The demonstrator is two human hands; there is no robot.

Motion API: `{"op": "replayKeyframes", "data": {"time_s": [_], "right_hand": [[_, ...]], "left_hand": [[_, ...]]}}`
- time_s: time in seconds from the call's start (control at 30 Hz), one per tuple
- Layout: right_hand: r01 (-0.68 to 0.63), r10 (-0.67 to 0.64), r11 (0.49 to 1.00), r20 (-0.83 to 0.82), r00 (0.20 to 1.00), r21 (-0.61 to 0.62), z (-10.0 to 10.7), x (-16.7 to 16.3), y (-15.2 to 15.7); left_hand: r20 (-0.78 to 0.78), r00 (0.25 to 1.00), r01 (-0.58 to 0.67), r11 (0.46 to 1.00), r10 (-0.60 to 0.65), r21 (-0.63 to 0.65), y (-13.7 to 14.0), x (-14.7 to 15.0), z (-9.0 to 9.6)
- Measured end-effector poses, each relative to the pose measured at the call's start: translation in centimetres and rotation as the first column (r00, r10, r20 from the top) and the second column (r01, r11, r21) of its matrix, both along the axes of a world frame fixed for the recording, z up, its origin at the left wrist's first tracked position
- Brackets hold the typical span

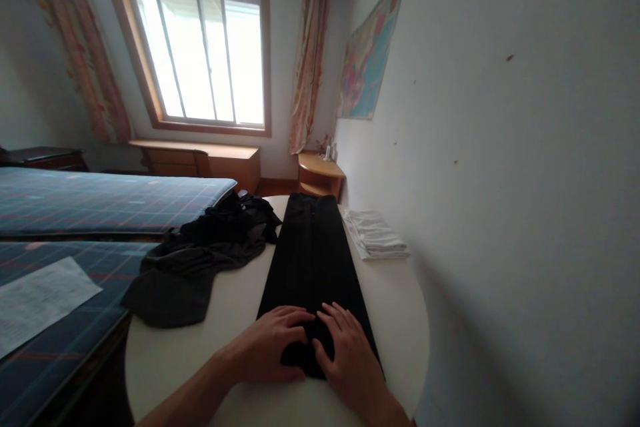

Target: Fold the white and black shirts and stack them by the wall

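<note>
A pair of black trousers lies flat and lengthwise on the round white table, with a line running down its middle. My left hand rests on the near left part of the cloth, its fingers stretched out and the thumb apart. On the near right part, my right hand lies with spread fingers. The two hands are close together near the middle line, and neither grips the cloth visibly. The near end of the trousers is partly hidden under my hands.
Left on the table is a heap of dark clothes; right, beside the wall, a folded white cloth stack. Two plaid mattresses stand left, one bearing a paper sheet. A corner shelf stands beyond the table.
</note>
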State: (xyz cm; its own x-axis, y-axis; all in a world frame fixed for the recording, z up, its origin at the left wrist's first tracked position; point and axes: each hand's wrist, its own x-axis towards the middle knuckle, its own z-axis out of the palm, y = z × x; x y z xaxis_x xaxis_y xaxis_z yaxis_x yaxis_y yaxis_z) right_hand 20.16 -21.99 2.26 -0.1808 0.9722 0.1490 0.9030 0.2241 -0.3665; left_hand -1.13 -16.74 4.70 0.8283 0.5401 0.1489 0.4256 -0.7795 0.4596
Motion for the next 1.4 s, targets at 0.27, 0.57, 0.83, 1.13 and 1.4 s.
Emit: {"op": "replayKeyframes", "data": {"time_s": [0.27,0.57,0.83,1.13,1.4], "right_hand": [[-0.035,0.035,0.999,-0.016,0.999,0.004,0.4,0.1,-0.2],[-0.134,0.134,0.991,-0.026,0.991,-0.010,0.7,0.0,-1.3],[-0.161,0.158,0.985,-0.053,0.986,-0.067,1.2,0.0,-0.9],[-0.233,0.227,0.960,-0.057,0.972,-0.154,1.9,6.2,-1.0],[-0.230,0.193,0.961,-0.222,0.956,-0.154,1.6,9.0,-1.2]], "left_hand": [[-0.015,0.999,0.031,0.997,-0.030,0.066,-0.5,-0.1,0.5],[0.036,0.998,-0.048,0.999,0.047,0.020,0.5,0.1,-0.9],[0.022,1.000,0.018,1.000,-0.017,-0.024,0.9,-1.2,0.2],[0.100,0.979,-0.173,0.984,0.176,-0.044,2.3,-4.5,0.7],[0.161,0.949,-0.230,0.944,0.272,-0.237,2.8,-4.7,0.4]]}}
